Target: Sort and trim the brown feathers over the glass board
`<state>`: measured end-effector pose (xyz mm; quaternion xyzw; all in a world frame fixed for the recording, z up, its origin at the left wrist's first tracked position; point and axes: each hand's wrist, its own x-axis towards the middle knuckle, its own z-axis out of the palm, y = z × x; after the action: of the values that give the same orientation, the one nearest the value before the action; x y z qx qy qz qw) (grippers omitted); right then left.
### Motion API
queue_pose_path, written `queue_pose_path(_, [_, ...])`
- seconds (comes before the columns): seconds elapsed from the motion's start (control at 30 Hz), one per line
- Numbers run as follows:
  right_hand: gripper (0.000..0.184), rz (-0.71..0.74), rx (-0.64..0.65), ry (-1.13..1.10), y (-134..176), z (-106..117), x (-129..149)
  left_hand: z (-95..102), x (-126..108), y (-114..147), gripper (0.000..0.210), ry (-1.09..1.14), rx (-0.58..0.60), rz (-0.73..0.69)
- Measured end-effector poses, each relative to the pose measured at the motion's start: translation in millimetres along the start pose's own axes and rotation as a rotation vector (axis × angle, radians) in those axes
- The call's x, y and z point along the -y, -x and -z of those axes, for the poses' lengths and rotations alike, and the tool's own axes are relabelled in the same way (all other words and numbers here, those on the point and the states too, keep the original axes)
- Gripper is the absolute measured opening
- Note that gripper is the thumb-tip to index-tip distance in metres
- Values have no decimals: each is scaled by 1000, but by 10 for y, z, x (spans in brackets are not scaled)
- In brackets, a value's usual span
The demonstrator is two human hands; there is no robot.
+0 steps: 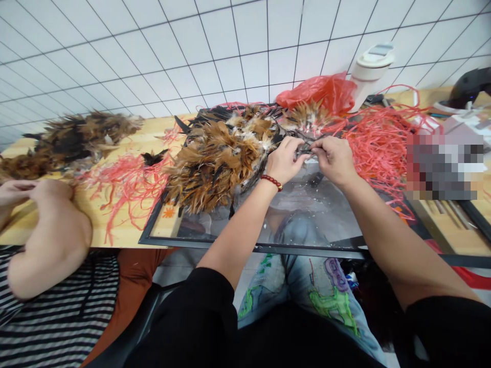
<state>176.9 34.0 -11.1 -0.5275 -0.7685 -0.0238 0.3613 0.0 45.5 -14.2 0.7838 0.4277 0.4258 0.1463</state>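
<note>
In our right hand (335,157), thumb and forefinger are drawn together on a slim dark piece (306,149), just right of the frame's centre. The fingers of our left hand (286,158) curl towards the same spot, thumb and forefinger a little apart; we cannot tell whether they grip the piece or only steady it. We judge this to be close fingertip work on that piece, and the next move to call for a light, steady pinch clear of the loose feathers.

Just left of our hands spreads a large brown feather bundle (218,163); a smaller feather tuft (305,115) sits above them, near the red plastic bag (318,94) and white lidded cup (370,71). Red strands (379,145) heap at centre right. Below our wrists lies a clear, dark-edged panel (307,204), flecked with debris. On the wooden surface (150,132) at left are more dark and brown feathers (84,135), with a co-worker's hands (26,191) at the left edge.

Our fingers hide most of the dark piece, so its ends and material are unclear. The co-worker is cut off, and a pixelated patch (445,166) covers something at right.
</note>
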Motion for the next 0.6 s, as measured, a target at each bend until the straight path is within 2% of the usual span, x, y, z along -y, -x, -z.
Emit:
queue_pose_path(0.1, [23,-7,-13,-27,2,1,4,-32,41,-21,14,98,40,56])
queue_pose_path(0.17, [21,-55,-66,-53,3,-3,-39,-62,75,-52,16,238,-14,222])
queue_pose_path(0.3, [19,-206,-222,-124,9,-39,-194,-51,84,-143,22,590,-171,653])
queue_pose_path(0.37, [21,-256,-236,-141,19,-74,-233,-10,50,-176,25,728,-214,758])
queue_pose_path(0.43, [23,-238,-162,-134,36,-119,-206,31,8,-192,27,813,-233,805])
queue_pose_path(0.6, [41,-9,207,73,91,-218,51,55,-27,-183,32,886,-200,827])
